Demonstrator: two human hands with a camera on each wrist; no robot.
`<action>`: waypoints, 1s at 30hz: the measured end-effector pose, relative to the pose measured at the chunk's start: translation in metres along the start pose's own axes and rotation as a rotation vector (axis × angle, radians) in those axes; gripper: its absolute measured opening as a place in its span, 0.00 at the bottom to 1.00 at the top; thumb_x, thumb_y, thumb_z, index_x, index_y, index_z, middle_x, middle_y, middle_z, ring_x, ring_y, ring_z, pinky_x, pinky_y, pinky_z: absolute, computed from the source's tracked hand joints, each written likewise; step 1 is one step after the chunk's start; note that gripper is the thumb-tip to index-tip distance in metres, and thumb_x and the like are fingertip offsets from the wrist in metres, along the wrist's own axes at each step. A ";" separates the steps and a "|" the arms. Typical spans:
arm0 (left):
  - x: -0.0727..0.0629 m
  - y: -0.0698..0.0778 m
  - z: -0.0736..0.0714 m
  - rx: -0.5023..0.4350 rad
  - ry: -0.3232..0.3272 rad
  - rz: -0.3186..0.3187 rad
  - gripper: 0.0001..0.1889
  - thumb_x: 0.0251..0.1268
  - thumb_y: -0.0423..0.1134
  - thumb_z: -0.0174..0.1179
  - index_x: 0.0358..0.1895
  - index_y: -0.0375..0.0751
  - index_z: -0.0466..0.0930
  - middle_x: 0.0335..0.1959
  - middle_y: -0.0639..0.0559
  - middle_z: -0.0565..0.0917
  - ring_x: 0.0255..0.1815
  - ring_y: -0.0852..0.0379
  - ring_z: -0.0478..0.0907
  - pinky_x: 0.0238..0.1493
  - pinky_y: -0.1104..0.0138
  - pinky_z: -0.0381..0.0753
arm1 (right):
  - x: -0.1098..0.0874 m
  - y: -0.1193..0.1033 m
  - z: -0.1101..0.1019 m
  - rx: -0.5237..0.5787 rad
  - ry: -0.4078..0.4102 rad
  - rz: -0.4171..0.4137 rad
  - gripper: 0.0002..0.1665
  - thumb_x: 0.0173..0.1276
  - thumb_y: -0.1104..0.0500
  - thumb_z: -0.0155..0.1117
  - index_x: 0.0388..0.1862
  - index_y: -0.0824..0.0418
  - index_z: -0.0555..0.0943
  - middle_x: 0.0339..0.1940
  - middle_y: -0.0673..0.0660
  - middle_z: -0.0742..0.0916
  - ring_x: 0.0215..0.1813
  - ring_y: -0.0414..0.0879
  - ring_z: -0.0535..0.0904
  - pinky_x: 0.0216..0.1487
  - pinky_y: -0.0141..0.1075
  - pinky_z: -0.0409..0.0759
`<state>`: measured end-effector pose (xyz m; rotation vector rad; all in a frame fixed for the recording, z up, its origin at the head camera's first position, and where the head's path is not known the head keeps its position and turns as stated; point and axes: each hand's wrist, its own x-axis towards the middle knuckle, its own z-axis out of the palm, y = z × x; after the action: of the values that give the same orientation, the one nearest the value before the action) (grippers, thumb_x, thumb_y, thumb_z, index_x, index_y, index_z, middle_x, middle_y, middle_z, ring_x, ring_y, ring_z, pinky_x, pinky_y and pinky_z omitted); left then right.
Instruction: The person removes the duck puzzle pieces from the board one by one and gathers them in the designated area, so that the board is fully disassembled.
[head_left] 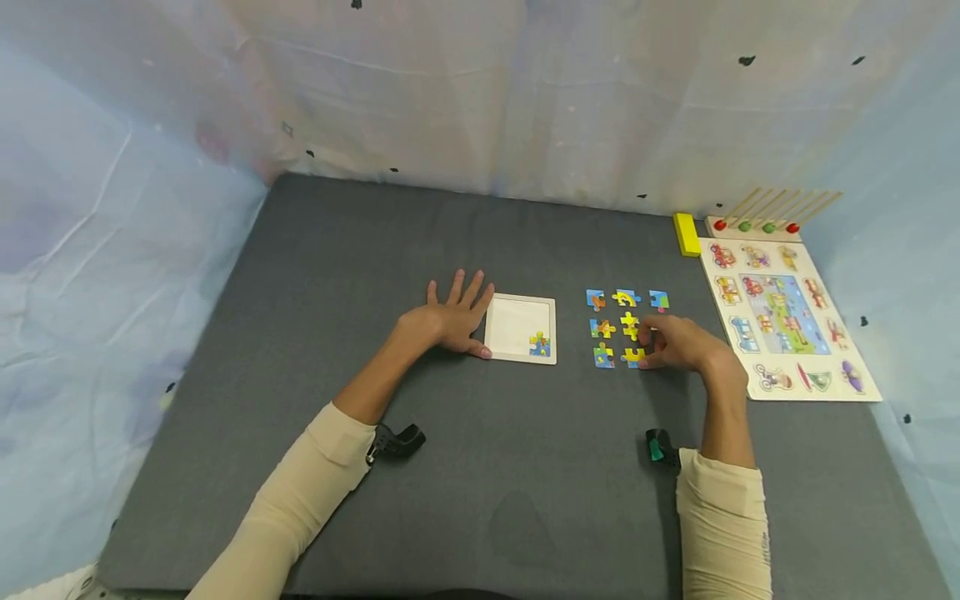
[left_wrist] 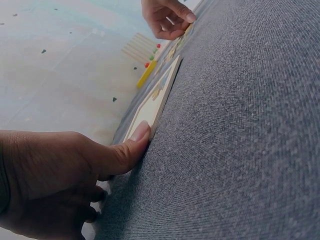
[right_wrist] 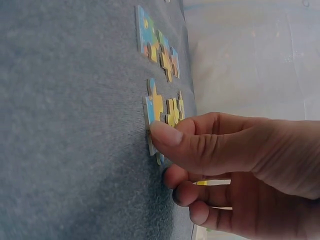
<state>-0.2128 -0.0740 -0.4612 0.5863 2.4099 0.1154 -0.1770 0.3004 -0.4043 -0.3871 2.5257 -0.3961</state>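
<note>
My left hand (head_left: pixel 452 322) lies with fingers spread at the left side of a square wooden puzzle tray (head_left: pixel 517 297). Its thumb (left_wrist: pixel 139 132) presses on the tray's edge. One jigsaw piece (head_left: pixel 539 343) sits in the tray's lower right corner. To the right, my right hand (head_left: pixel 673 343) pinches a yellow and blue puzzle piece (right_wrist: pixel 156 106) with thumb and curled forefinger, the piece still low against the table. Several other loose pieces, such as an orange and blue one (head_left: pixel 596 300) and a yellow one (head_left: pixel 630 324), lie in rows beside it.
A picture board (head_left: pixel 817 387) with vehicles and toys lies at the right. Behind it stand a wooden base with thin pegs and coloured beads (head_left: pixel 755 233) and a yellow block (head_left: pixel 686 235). Sheeting (head_left: pixel 450 100) hangs around the grey table (head_left: pixel 465 475).
</note>
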 end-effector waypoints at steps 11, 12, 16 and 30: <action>-0.001 0.001 0.001 0.002 0.014 0.019 0.63 0.69 0.70 0.59 0.85 0.49 0.20 0.84 0.45 0.14 0.85 0.38 0.11 0.79 0.27 0.27 | -0.001 0.000 -0.001 -0.009 -0.022 0.014 0.16 0.66 0.58 0.77 0.43 0.63 0.79 0.32 0.56 0.80 0.35 0.46 0.74 0.37 0.37 0.70; -0.003 0.001 0.000 0.001 0.019 0.022 0.63 0.69 0.70 0.59 0.86 0.48 0.21 0.84 0.45 0.15 0.85 0.37 0.12 0.79 0.27 0.28 | -0.001 -0.001 -0.002 -0.011 -0.027 0.024 0.16 0.67 0.57 0.77 0.44 0.63 0.79 0.33 0.56 0.81 0.35 0.47 0.74 0.37 0.38 0.70; -0.005 0.004 -0.002 -0.002 0.027 0.030 0.62 0.70 0.69 0.59 0.86 0.47 0.21 0.85 0.43 0.15 0.85 0.37 0.12 0.80 0.28 0.28 | -0.004 -0.006 -0.005 -0.018 -0.034 0.042 0.18 0.68 0.55 0.76 0.46 0.63 0.79 0.35 0.57 0.82 0.38 0.48 0.76 0.40 0.39 0.72; -0.011 0.004 -0.005 -0.009 0.021 0.032 0.61 0.71 0.69 0.58 0.86 0.46 0.23 0.85 0.43 0.17 0.86 0.36 0.14 0.80 0.27 0.28 | 0.007 -0.069 -0.008 0.012 0.041 -0.202 0.20 0.73 0.60 0.70 0.60 0.67 0.80 0.38 0.57 0.87 0.37 0.44 0.80 0.42 0.40 0.79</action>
<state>-0.2069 -0.0752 -0.4499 0.6230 2.4198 0.1472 -0.1741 0.2366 -0.3772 -0.6382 2.5309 -0.5008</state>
